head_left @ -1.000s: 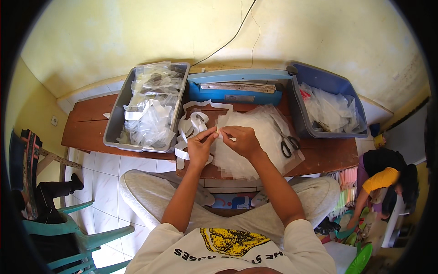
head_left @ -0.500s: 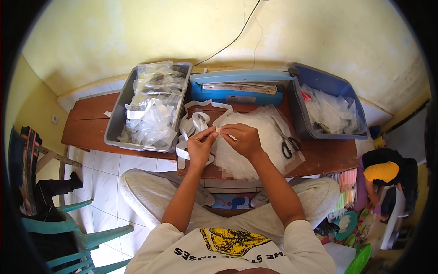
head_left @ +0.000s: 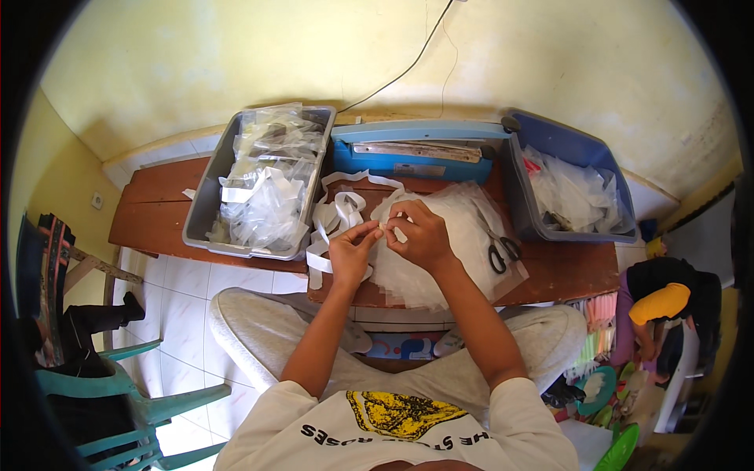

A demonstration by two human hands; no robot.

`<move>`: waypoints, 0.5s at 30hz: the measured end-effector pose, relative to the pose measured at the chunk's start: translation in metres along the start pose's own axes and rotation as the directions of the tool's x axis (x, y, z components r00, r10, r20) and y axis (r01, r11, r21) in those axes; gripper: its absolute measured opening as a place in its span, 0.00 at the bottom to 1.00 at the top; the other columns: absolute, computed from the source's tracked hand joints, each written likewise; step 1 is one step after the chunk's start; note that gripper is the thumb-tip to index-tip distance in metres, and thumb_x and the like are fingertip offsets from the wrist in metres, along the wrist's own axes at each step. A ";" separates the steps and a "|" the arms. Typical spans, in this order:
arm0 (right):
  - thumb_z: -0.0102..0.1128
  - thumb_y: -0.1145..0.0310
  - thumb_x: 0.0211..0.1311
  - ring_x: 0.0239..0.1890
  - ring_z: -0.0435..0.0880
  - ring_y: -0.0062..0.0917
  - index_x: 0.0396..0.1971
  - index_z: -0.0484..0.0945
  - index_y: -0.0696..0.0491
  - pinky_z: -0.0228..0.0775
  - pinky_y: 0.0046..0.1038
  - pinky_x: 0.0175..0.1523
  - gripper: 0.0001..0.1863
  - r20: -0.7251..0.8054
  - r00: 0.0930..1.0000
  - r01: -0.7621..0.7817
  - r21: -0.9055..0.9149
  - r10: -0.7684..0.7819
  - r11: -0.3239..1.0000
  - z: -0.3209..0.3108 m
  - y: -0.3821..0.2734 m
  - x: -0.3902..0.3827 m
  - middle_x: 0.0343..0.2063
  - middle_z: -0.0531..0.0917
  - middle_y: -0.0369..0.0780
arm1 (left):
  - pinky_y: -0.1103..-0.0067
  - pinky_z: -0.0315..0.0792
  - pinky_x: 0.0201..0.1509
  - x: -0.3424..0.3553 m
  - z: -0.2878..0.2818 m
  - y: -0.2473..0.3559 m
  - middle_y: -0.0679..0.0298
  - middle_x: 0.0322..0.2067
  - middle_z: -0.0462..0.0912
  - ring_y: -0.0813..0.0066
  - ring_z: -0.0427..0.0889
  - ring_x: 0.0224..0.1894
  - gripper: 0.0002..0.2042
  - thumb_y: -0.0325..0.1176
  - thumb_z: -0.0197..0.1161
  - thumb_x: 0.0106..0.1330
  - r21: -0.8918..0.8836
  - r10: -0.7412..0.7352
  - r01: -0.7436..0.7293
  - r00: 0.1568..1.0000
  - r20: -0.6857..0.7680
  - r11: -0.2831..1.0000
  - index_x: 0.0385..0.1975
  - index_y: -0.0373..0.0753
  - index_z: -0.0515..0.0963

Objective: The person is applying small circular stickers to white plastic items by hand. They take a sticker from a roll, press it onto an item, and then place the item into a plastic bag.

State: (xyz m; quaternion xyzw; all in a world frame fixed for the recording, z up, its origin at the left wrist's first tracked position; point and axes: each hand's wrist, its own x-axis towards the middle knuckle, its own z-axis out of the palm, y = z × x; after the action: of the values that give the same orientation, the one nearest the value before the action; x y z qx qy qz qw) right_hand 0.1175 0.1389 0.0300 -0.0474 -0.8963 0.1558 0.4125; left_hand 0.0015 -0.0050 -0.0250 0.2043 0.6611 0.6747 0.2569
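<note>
Above the near middle of the bench, my left hand [head_left: 353, 255] and my right hand [head_left: 420, 238] meet fingertip to fingertip. Both are closed in a pinch around something small and pale, too small to name. Beneath and beside them spreads a pile of translucent plastic sheets or bags [head_left: 440, 275]. A loose white ribbon-like band [head_left: 345, 208] lies in loops left of the pile, partly behind my left hand. Black-handled scissors [head_left: 503, 255] rest on the pile's right side, apart from my right hand.
On the reddish-brown bench [head_left: 157, 208] stand a grey bin [head_left: 192, 228] of clear plastic pieces at left and a blue-grey bin [head_left: 522, 208] at right. A blue paper cutter [head_left: 455, 169] lies between them. Green chairs [head_left: 149, 404] are at lower left; another person [head_left: 660, 294] bends at right.
My right fingers have curled more, thumb and index now making a ring. Both hands stay together at nearly the same spot. The whole view has shifted slightly.
</note>
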 end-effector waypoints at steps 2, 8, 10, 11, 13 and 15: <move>0.78 0.75 0.47 0.40 0.88 0.29 0.28 0.82 0.49 0.83 0.33 0.41 0.11 -0.012 1.000 -0.008 0.012 0.008 1.000 0.003 0.003 0.000 0.41 0.85 0.33 | 0.79 0.82 0.52 0.000 0.002 0.001 0.60 0.43 0.96 0.79 0.89 0.42 0.14 0.29 0.80 0.68 -0.006 0.012 -0.012 1.000 0.004 1.000 0.52 0.35 0.92; 0.77 0.73 0.51 0.41 0.89 0.30 0.27 0.81 0.49 0.84 0.32 0.41 0.09 -0.012 0.996 -0.090 0.108 0.092 0.990 0.005 0.006 -0.004 0.42 0.84 0.33 | 0.78 0.82 0.52 -0.002 0.004 0.007 0.58 0.44 0.96 0.76 0.91 0.43 0.14 0.28 0.80 0.68 0.090 0.072 -0.071 0.997 -0.010 0.993 0.51 0.35 0.92; 0.77 0.73 0.51 0.41 0.90 0.30 0.28 0.81 0.49 0.85 0.33 0.42 0.09 -0.005 0.992 -0.125 0.115 0.126 0.986 0.004 0.007 -0.006 0.42 0.84 0.33 | 0.77 0.83 0.52 -0.004 0.005 0.009 0.57 0.45 0.96 0.75 0.92 0.43 0.13 0.28 0.80 0.68 0.113 0.099 -0.097 0.995 -0.009 0.989 0.51 0.36 0.92; 0.77 0.73 0.51 0.42 0.91 0.30 0.28 0.82 0.49 0.85 0.33 0.42 0.09 0.001 0.987 -0.159 0.122 0.160 0.980 0.003 0.008 -0.007 0.42 0.84 0.33 | 0.77 0.83 0.52 -0.006 0.007 0.010 0.57 0.44 0.95 0.73 0.92 0.43 0.13 0.27 0.79 0.67 0.161 0.158 -0.152 0.987 -0.023 0.975 0.50 0.36 0.92; 0.76 0.73 0.50 0.42 0.91 0.30 0.28 0.82 0.49 0.85 0.33 0.42 0.09 0.003 0.986 -0.166 0.114 0.167 0.980 0.002 0.010 -0.007 0.42 0.84 0.34 | 0.76 0.84 0.52 -0.007 0.007 0.010 0.57 0.44 0.95 0.70 0.93 0.43 0.12 0.26 0.79 0.66 0.211 0.217 -0.205 0.976 -0.034 0.956 0.49 0.36 0.93; 0.76 0.73 0.50 0.42 0.91 0.30 0.28 0.82 0.49 0.86 0.33 0.42 0.09 0.003 0.985 -0.172 0.108 0.172 0.979 0.002 0.011 -0.008 0.42 0.84 0.34 | 0.73 0.85 0.51 -0.006 0.005 0.008 0.56 0.42 0.93 0.65 0.93 0.43 0.12 0.23 0.78 0.65 0.363 0.395 -0.363 0.919 -0.015 0.858 0.48 0.37 0.93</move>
State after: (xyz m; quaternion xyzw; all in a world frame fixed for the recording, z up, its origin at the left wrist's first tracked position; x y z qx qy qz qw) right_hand 0.1204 0.1472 0.0194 -0.1029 -0.8778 0.2388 0.4022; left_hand 0.0086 -0.0053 -0.0160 0.3428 0.7288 0.5907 0.0488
